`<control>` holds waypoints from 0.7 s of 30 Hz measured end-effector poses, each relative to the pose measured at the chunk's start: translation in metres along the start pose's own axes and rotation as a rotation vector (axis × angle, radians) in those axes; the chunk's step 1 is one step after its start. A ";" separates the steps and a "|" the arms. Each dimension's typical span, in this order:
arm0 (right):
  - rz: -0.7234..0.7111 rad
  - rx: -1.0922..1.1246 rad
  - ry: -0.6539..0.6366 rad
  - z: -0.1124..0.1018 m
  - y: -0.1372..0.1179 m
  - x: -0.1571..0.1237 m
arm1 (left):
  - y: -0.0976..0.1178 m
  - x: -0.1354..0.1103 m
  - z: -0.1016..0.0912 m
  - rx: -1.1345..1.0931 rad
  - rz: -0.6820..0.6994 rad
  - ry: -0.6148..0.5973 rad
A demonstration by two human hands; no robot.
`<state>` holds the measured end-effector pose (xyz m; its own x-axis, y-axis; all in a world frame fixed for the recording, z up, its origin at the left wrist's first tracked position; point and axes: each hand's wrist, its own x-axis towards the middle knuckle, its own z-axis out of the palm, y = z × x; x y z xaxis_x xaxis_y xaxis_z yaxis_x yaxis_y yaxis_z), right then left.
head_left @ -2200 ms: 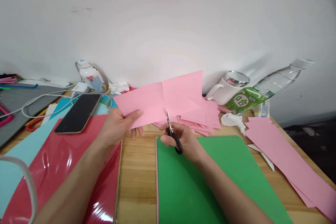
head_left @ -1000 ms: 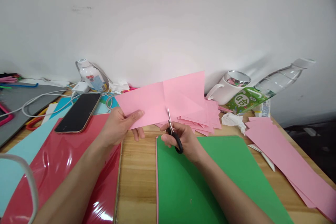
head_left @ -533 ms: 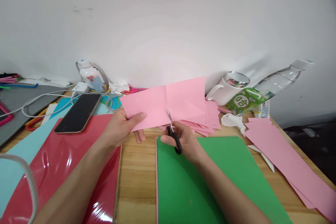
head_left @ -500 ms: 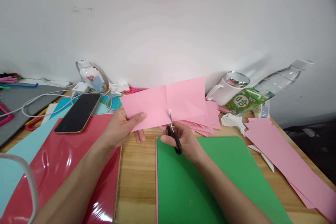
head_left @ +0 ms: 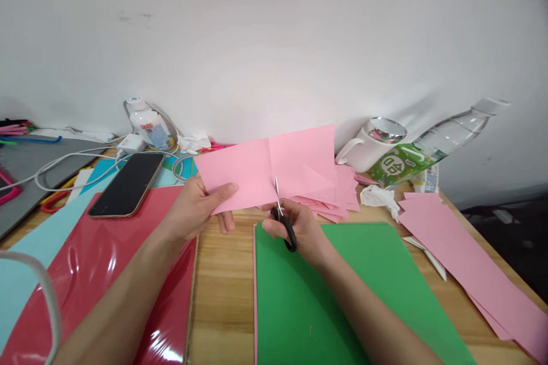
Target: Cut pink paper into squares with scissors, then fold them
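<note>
Head view—left hand (head_left: 196, 206), thumb atop pink paper (head_left: 259, 168); right hand (head_left: 303, 229) around scissors (head_left: 290, 236).

Pink sheet (head_left: 240, 171): I'm seeing it slanting, creased, mid-frame.
Black-handled scissors (head_left: 288, 230): I'm watching them pointing upward, just below centre.

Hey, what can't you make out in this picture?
All in the head view:
Paper pile: partly hidden behind the pink sheet.
Left hand: some fingers hidden behind the pink sheet.
Scissors: handle partly covered by the right hand.
Pink strips: cut off by the right edge.
White bottle: fine print too small to read.
</note>
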<state>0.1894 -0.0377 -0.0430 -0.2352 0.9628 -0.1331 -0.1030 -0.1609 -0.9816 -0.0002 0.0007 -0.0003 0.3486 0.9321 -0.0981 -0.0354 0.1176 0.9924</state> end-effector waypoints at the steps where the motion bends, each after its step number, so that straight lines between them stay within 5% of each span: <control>1: -0.003 -0.004 0.000 0.000 0.000 0.000 | 0.000 0.000 0.000 0.001 0.001 0.002; 21: 0.025 0.018 0.044 0.002 -0.003 0.000 | 0.003 -0.002 0.001 0.010 -0.031 -0.023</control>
<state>0.1880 -0.0374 -0.0398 -0.1950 0.9671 -0.1636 -0.1154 -0.1883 -0.9753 -0.0001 -0.0011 0.0028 0.3707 0.9199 -0.1276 -0.0152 0.1434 0.9896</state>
